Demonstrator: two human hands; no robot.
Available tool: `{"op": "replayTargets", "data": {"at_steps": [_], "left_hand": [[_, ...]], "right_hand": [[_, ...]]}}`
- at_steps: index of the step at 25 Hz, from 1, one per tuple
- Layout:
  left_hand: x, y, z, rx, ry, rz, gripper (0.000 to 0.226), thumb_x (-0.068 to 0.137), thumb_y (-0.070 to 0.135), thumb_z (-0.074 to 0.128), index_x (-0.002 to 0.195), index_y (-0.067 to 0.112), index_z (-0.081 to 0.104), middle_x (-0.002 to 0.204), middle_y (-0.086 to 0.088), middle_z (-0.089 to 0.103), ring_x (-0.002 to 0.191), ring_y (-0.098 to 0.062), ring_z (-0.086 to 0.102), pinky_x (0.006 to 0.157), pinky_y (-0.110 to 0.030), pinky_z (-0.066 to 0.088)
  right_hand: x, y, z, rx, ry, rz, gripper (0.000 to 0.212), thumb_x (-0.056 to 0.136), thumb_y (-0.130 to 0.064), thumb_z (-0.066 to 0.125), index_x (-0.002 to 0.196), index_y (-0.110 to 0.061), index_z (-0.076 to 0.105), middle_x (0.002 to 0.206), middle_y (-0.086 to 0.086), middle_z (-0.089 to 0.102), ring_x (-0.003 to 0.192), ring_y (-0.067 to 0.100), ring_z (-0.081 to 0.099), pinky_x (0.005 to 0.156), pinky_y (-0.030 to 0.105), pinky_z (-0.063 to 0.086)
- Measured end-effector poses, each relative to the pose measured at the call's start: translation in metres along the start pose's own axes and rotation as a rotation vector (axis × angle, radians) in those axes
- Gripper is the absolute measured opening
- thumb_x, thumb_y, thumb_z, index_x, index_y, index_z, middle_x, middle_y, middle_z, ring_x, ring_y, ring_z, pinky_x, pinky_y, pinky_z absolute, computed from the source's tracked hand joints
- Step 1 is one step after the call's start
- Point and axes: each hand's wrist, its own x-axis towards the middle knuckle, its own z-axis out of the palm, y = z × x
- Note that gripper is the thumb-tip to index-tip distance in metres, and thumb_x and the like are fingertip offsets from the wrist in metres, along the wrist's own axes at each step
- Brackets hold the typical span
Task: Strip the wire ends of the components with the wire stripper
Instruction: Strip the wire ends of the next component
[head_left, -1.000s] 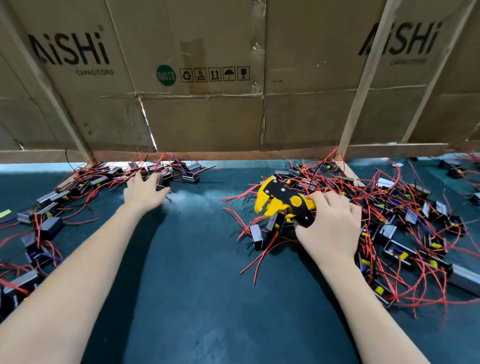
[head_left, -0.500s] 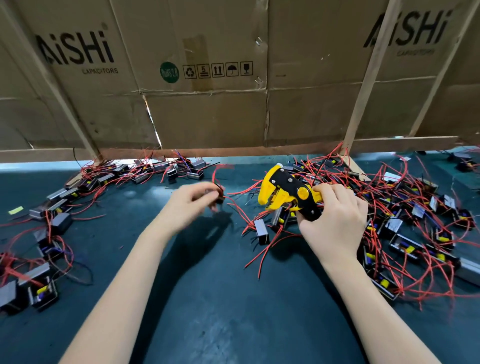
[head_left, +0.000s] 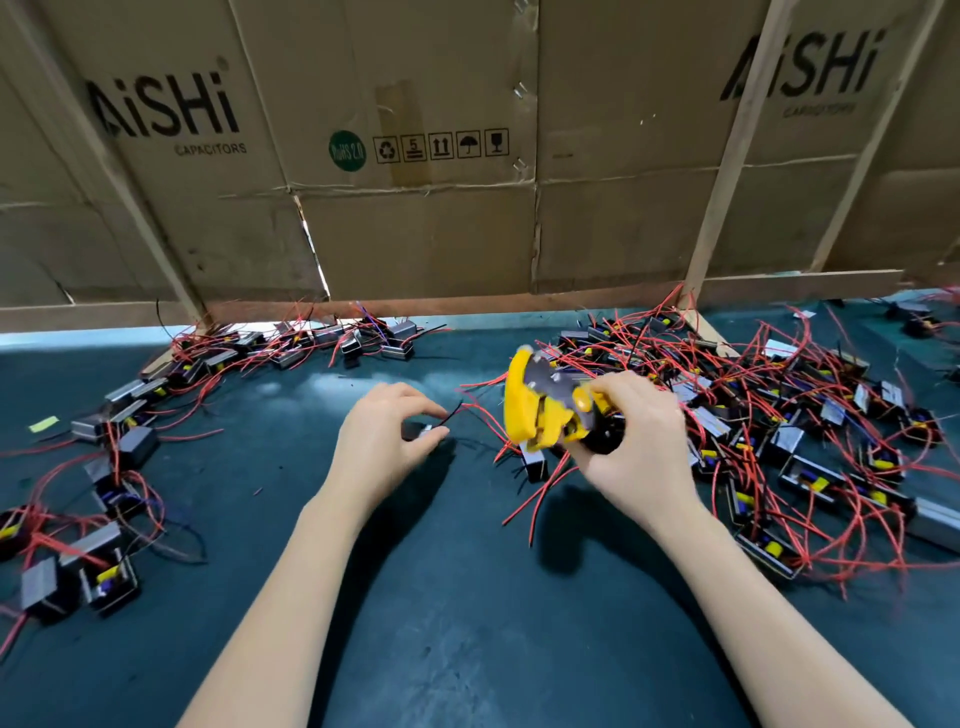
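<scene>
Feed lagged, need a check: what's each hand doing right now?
Left hand: pinching a small component with a wire.
Right hand: gripping the wire stripper.

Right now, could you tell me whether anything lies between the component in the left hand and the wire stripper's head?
Nothing solid shows: bare mat separates the left hand, holding a small component, from the wire stripper in the right hand. Loose red wires cross the gap.

I see even, bright light from above; soft shadows lie under both forearms on the dark green counter (head_left: 467, 649). The yellow and black wire stripper (head_left: 545, 410) is motion-blurred, and straight edges bend near the borders.
</scene>
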Motion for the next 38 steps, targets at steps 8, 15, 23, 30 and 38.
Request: {"op": "replayTargets", "data": {"at_steps": [8,15,23,30,38], "left_hand": [[-0.001,-0.005,0.007,-0.039,-0.011,-0.078,0.016,0.080,0.025,0.078,0.091,0.024,0.066,0.084,0.012,0.066,0.070,-0.015,0.058,0.073,-0.033,0.050],[0.001,-0.005,0.006,-0.335,0.027,-0.223,0.008,0.080,0.012,0.079,0.080,0.018,0.074,0.070,0.006,0.072,0.059,-0.013,0.063,0.064,-0.024,0.053],[-0.006,0.015,-0.002,-0.745,-0.264,-0.205,0.025,0.100,0.029,0.053,0.108,0.023,0.076,0.075,-0.004,0.073,0.064,-0.019,0.045,0.063,-0.030,0.040],[-0.010,0.034,0.014,-0.827,-0.572,-0.195,0.012,0.103,0.014,0.047,0.105,0.003,0.052,0.078,-0.013,0.074,0.071,-0.031,0.051,0.059,-0.032,0.042],[-0.009,0.037,0.018,-0.803,-0.361,-0.091,0.015,0.093,0.018,0.064,0.080,0.016,0.070,0.056,-0.001,0.062,0.054,-0.015,0.047,0.056,-0.018,0.037]], "right_hand": [[-0.011,-0.008,0.030,-0.167,-0.495,-0.243,0.035,0.069,-0.053,0.064,0.090,-0.024,0.063,0.086,-0.010,0.062,0.091,0.018,0.054,0.078,0.034,0.036],[0.001,0.026,0.028,-0.450,-0.240,0.085,0.038,0.074,-0.057,0.068,0.087,-0.022,0.058,0.088,-0.003,0.062,0.094,0.025,0.058,0.078,0.036,0.034],[0.002,0.028,0.014,-0.308,0.062,0.201,0.035,0.070,-0.043,0.080,0.083,-0.018,0.061,0.081,-0.002,0.059,0.083,0.029,0.058,0.072,0.037,0.038],[0.001,0.040,0.008,-0.464,0.036,0.290,0.040,0.071,-0.044,0.078,0.093,-0.014,0.064,0.089,0.004,0.063,0.091,0.031,0.057,0.078,0.039,0.034],[-0.001,0.039,0.008,-0.607,0.009,0.228,0.048,0.063,-0.039,0.083,0.098,-0.012,0.065,0.093,0.008,0.064,0.093,0.032,0.056,0.080,0.040,0.032]]}}
